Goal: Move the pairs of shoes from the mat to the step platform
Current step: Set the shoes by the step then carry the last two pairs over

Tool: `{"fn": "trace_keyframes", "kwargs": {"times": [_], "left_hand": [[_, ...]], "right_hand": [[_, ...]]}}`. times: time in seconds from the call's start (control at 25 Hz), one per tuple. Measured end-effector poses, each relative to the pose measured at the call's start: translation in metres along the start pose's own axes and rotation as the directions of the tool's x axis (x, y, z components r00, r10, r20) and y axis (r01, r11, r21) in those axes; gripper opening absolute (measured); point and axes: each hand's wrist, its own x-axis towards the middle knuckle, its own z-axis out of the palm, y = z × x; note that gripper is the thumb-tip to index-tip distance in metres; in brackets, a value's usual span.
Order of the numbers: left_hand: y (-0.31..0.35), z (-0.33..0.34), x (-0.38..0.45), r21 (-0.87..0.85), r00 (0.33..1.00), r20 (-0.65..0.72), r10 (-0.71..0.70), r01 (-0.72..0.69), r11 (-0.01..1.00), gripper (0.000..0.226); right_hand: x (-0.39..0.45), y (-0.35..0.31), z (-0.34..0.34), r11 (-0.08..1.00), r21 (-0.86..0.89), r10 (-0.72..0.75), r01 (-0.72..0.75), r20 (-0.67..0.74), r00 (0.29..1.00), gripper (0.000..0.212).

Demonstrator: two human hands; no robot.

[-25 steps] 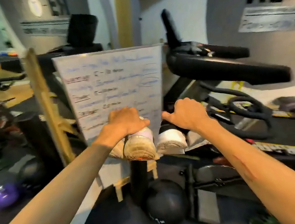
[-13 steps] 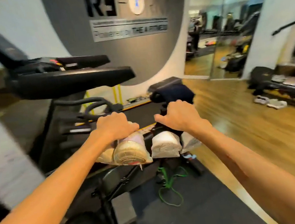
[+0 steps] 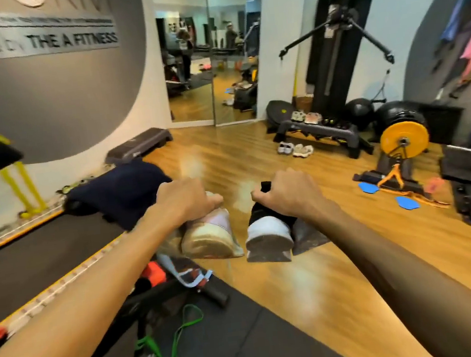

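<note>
- The left hand (image 3: 184, 198) is closed over the top of a pale pair of shoes (image 3: 210, 236), cream and light pink, held in the air with the heels and soles facing the camera.
- The right hand (image 3: 292, 192) is closed over a black pair of shoes (image 3: 269, 235) with white heels and dark soles, also held in the air, just beside the pale pair but apart from it.
- Both pairs hang over the wooden floor (image 3: 314, 272), near the edge of a black mat (image 3: 233, 341) at the bottom of the view.
- A green resistance band (image 3: 172, 346) lies on the mat beside dark equipment.
- Across the room, by the far wall, stands a grey step platform (image 3: 323, 133); two pairs of shoes (image 3: 305, 117) already sit on top of it.
- On the floor just in front of that platform lie two more light pairs (image 3: 295, 148).
- A second step platform (image 3: 138, 144) sits against the left wall, near a mirror (image 3: 212, 50).
- A yellow weight plate (image 3: 404, 141) stands to the right of the far platform, with blue pads (image 3: 406, 202) on the floor near it.
</note>
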Motion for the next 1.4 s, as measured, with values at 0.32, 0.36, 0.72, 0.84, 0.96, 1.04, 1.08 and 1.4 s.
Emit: {"fn": "trace_keyframes", "kwargs": {"times": [0.32, 0.36, 0.72, 0.84, 0.96, 1.04, 1.08, 1.4], "left_hand": [[0.077, 0.036, 0.249, 0.013, 0.954, -0.003, 0.298, -0.298, 0.954, 0.04], [0.092, 0.042, 0.279, 0.014, 0.942, -0.023, 0.335, -0.335, 0.942, 0.041], [0.245, 0.102, 0.503, -0.007, 0.916, 0.043, 0.399, -0.399, 0.917, 0.045], [0.305, 0.107, 0.583, -0.006, 0.931, 0.032, 0.364, -0.364, 0.931, 0.045], [0.347, 0.123, 0.668, -0.048, 0.941, -0.015, 0.339, -0.339, 0.939, 0.051], [0.376, 0.137, 0.727, -0.062, 0.941, -0.027, 0.338, -0.339, 0.939, 0.052], [0.388, 0.145, 0.755, -0.052, 0.94, -0.024, 0.342, -0.342, 0.938, 0.051], [0.466, 0.219, 1.035, -0.049, 0.885, 0.038, 0.464, -0.462, 0.886, 0.043]], "right_hand": [[0.157, 0.138, 0.018, 0.958, -0.024, 0.286, -0.286, 0.006, 0.958, 0.054], [0.176, 0.161, 0.019, 0.95, -0.02, 0.31, -0.31, -0.006, 0.951, 0.054], [0.339, 0.384, 0.037, 0.93, -0.003, 0.369, -0.369, -0.022, 0.929, 0.057], [0.405, 0.458, 0.037, 0.936, -0.027, 0.351, -0.35, 0.013, 0.936, 0.058], [0.478, 0.524, 0.039, 0.941, -0.071, 0.333, -0.33, 0.027, 0.943, 0.059], [0.525, 0.565, 0.051, 0.933, -0.058, 0.358, -0.355, 0.038, 0.933, 0.058], [0.546, 0.584, 0.058, 0.928, -0.053, 0.37, -0.368, 0.036, 0.928, 0.058], [0.766, 0.738, 0.114, 0.889, -0.041, 0.458, -0.456, 0.085, 0.885, 0.058]]}}
